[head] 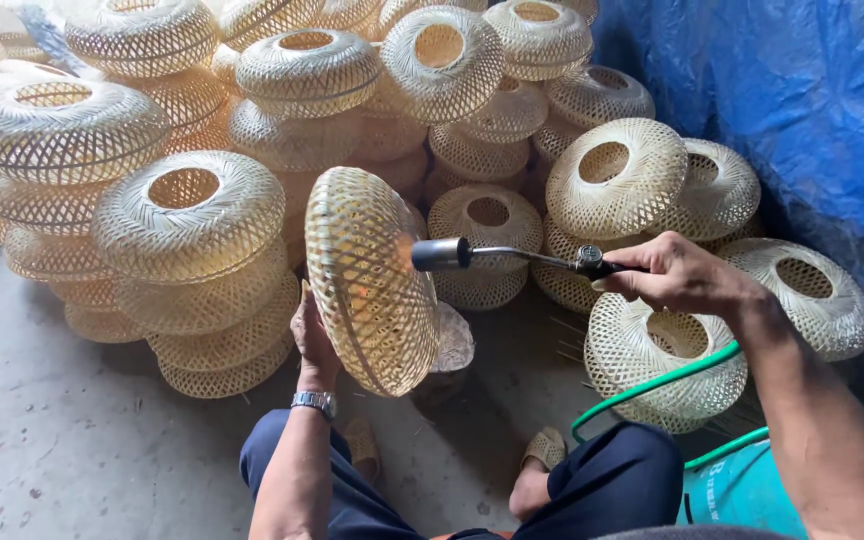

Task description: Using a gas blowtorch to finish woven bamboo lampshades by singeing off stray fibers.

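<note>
Centre of the frame: a round woven bamboo lampshade is held up on edge, its domed outer face turned toward the right. The left hand sits behind its lower left rim, mostly hidden by the weave, so how tightly the fingers close cannot be told, though the shade plainly hangs from that hand. A metal wristwatch shows on that wrist.

From the right, the right hand is closed firmly round the black handle of a gas torch. Its thin metal stem runs left to a stubby cylindrical nozzle just beside the shade's upper right face, and a faint orange glow shows on the lattice there.

The shade is open diagonal latticework, pale straw in colour, with a tighter band of weaving round the rim. Nothing sits inside it; light passes through the gaps.

Across the upper half of the frame, stacks of finished shades rise off the concrete floor: flattened doughnut forms, each with a round hole on top, nested one on another. More lie loose at centre right.

A green hose curves along the lower right to a teal gas cylinder at the bottom right corner. A blue tarpaulin, wrinkled and glossy, fills the upper right. Dark blue trousers and bare feet in sandals sit at the bottom centre.
</note>
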